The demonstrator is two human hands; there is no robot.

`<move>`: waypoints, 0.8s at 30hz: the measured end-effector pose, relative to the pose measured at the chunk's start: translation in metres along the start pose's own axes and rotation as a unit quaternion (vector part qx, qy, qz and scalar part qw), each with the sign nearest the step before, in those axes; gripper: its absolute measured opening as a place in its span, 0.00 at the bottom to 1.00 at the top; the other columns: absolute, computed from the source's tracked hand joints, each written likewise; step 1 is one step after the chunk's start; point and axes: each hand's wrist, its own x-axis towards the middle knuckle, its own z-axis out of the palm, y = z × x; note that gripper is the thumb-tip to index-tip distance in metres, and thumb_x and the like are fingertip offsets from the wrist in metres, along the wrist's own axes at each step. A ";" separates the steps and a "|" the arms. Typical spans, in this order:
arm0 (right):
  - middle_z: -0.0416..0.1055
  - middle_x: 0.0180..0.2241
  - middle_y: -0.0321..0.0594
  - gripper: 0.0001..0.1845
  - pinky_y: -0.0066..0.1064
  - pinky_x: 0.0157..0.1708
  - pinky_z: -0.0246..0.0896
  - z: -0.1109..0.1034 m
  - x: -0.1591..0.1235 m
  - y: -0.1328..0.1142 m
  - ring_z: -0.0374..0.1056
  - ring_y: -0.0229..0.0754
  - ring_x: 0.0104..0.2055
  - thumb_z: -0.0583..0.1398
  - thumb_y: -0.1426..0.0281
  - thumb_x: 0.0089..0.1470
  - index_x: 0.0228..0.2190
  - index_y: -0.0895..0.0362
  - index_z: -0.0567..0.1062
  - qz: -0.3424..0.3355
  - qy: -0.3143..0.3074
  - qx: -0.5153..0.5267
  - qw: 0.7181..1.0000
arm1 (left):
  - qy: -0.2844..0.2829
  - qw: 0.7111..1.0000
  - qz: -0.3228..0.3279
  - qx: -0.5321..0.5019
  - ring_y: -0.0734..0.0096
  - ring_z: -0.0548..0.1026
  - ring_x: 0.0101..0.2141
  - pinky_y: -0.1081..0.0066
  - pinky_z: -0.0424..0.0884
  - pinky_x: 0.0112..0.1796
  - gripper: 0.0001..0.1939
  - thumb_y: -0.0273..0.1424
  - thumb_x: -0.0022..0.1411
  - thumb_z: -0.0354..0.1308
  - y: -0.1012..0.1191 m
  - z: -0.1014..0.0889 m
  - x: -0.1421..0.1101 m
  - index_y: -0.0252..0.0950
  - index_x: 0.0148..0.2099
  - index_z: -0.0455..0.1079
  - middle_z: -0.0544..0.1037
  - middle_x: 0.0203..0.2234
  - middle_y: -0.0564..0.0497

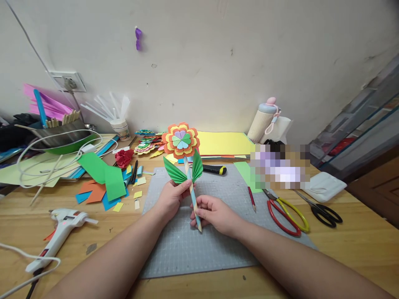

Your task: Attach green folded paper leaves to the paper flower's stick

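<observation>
A paper flower (181, 140) with layered orange and yellow petals and a many-coloured centre stands nearly upright between my hands, above the grey cutting mat (174, 261). Two pleated green paper leaves (175, 171) spread from its striped, rolled paper stem (192, 193). My left hand (173, 198) is closed on the stem just below the leaves, thumb in front. Lower down, my right hand (215, 214) pinches the stem near its pointed bottom end. Some fingers of both hands are hidden behind the stem.
A white glue gun (67, 226) with its cord lies at left, near coloured paper scraps (114, 182). Behind the flower is a box cutter (213, 169). To the right lie a red pencil (251, 199), red-and-yellow-handled scissors (286, 216) and black scissors (326, 214). A bottle (262, 122) stands by the wall.
</observation>
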 end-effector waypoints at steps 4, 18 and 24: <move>0.70 0.28 0.37 0.19 0.32 0.28 0.66 0.003 -0.002 -0.002 0.72 0.40 0.30 0.63 0.57 0.44 0.30 0.58 0.66 -0.016 0.002 -0.003 1.000 | 0.018 0.999 0.000 0.032 0.71 0.74 0.28 0.74 0.69 0.29 0.14 0.35 0.42 0.69 0.002 0.000 -0.002 0.33 0.32 0.73 0.78 0.25 0.50; 0.71 0.25 0.36 0.17 0.27 0.22 0.63 -0.002 -0.002 -0.009 0.70 0.38 0.27 0.60 0.58 0.48 0.33 0.57 0.66 -0.080 0.060 -0.008 0.995 | 0.032 0.999 0.017 0.031 0.75 0.72 0.24 0.73 0.69 0.30 0.16 0.39 0.46 0.66 -0.001 -0.002 0.000 0.30 0.30 0.71 0.76 0.23 0.50; 0.71 0.22 0.35 0.12 0.22 0.14 0.54 -0.021 0.001 -0.017 0.61 0.31 0.16 0.57 0.61 0.50 0.29 0.58 0.65 -0.027 0.118 -0.108 0.987 | 0.130 0.988 0.082 -0.019 0.79 0.69 0.21 0.76 0.67 0.26 0.18 0.39 0.43 0.67 0.007 -0.007 0.007 0.32 0.29 0.67 0.73 0.19 0.54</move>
